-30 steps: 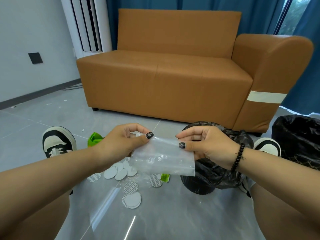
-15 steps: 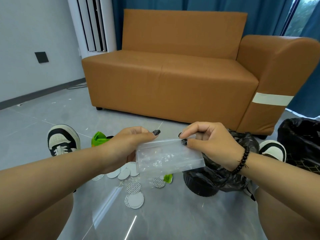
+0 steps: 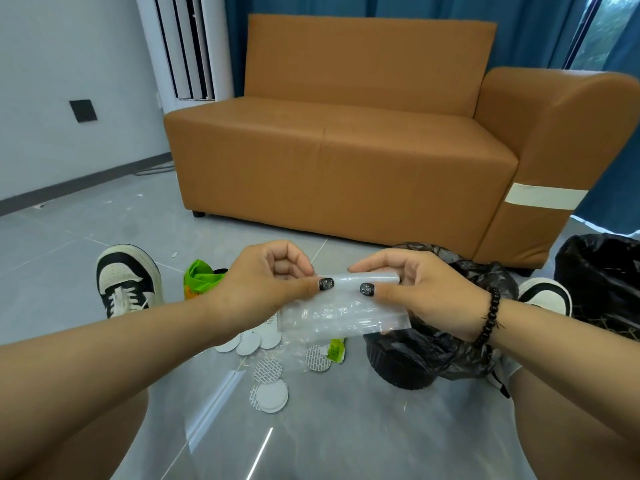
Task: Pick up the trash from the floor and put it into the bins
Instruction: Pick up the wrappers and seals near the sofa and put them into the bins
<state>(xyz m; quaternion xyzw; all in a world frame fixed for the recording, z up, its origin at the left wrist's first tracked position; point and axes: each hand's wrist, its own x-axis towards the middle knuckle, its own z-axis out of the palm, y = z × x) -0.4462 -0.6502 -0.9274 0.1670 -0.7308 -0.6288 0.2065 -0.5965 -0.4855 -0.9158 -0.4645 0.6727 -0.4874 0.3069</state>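
Note:
A clear plastic bag (image 3: 341,315) hangs in front of me, its top edge rolled over. My left hand (image 3: 266,282) pinches that rolled edge at the left, and my right hand (image 3: 412,289) pinches it at the right. Below the bag, several white round pads (image 3: 272,394) lie on the grey floor, with a small green wrapper (image 3: 335,350) beside them. A crumpled green packet (image 3: 199,277) lies behind my left wrist. A small bin lined with a black bag (image 3: 433,358) stands under my right wrist. A second black-lined bin (image 3: 602,282) stands at the far right.
An orange sofa (image 3: 346,150) fills the space ahead, close behind the bins. My two black-and-white shoes (image 3: 126,282) (image 3: 545,294) rest on the floor at either side. A white standing unit (image 3: 187,46) is at the back left by the wall.
Both hands have rolled the bag's top edge down, so the bag now looks shorter. The hands came closer together. The view shifted slightly to the left.

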